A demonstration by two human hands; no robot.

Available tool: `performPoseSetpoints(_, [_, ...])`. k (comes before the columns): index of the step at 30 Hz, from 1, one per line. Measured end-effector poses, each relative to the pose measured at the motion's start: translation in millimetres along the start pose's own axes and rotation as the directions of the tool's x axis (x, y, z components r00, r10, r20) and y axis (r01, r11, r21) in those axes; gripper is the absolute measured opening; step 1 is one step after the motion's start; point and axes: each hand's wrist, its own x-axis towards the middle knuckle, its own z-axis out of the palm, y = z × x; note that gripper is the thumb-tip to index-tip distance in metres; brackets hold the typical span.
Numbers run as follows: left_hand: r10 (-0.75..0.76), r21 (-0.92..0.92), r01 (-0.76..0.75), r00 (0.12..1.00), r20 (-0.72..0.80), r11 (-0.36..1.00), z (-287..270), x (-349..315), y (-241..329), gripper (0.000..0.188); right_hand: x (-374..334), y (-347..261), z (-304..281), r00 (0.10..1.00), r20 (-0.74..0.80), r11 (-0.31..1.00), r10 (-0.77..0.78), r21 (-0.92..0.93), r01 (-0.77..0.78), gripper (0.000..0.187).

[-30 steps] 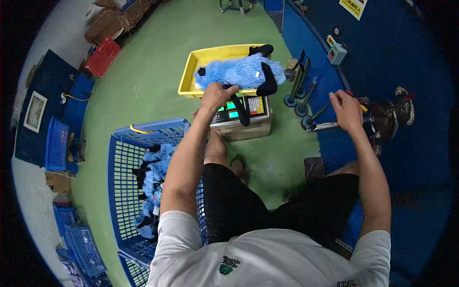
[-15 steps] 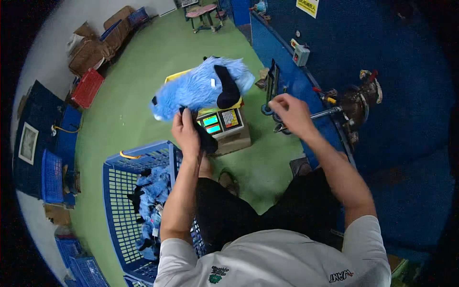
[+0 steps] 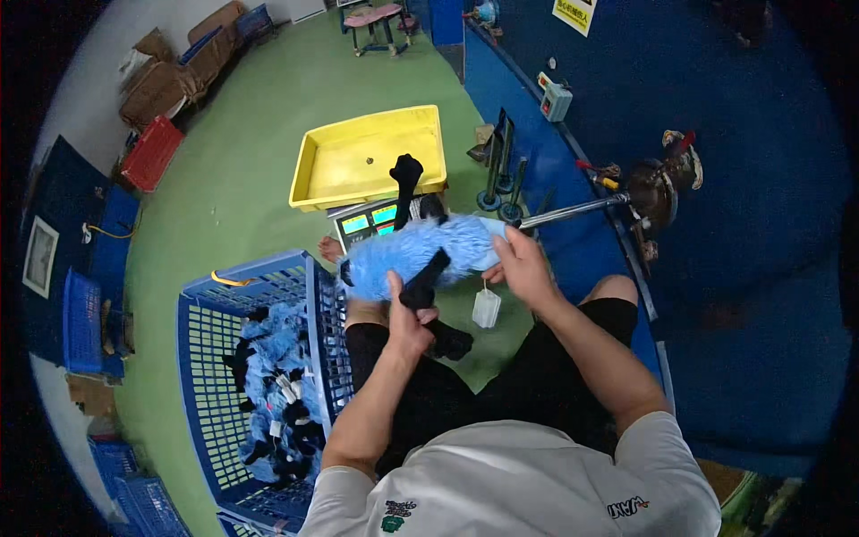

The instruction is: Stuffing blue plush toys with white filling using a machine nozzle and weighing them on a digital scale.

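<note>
A blue furry plush toy (image 3: 403,255) with black limbs hangs level in front of me, above my knees. My left hand (image 3: 407,324) is closed around its underside, beside a black limb. With my right hand (image 3: 526,268) I pinch the pale blue cloth end (image 3: 495,240) of the plush. That end meets the tip of a metal pipe (image 3: 577,212); whether the pipe reaches inside is hidden. A white tag (image 3: 486,308) dangles below the right hand. One black limb sticks up toward the yellow tray (image 3: 309,170), which sits on a scale (image 3: 358,224) partly covered by the plush.
At my left stands a blue basket (image 3: 199,376) heaped with blue and black plush pieces. The pipe comes from a machine fitting (image 3: 656,192) on the blue wall. Dark upright rods (image 3: 501,170) stand near the wall. Farther off are a red crate (image 3: 152,154) and a small table (image 3: 374,15).
The plush has come off from over the yellow tray, toward me and right to the pipe. My right hand, earlier apart from it, now holds its pale end; my left has shifted its hold.
</note>
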Motion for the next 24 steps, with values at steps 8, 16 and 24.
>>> performPoseSetpoints(8, [-0.02,0.358,-0.041,0.986,0.166,0.933,87,18,-107,0.043,0,-2,-155,0.838,-0.48,0.947,-0.26,-0.298,0.123,0.032])
performPoseSetpoints(16, [0.117,0.54,-0.17,0.985,0.131,0.824,53,34,-60,0.031,-2,-36,-143,0.891,-0.3,0.695,-0.34,-0.719,0.023,0.036])
performPoseSetpoints(24, [0.489,0.668,-0.739,0.617,0.616,0.09,-11,-20,46,0.034,8,-134,13,0.544,0.443,0.278,-0.713,-0.534,0.799,0.099])
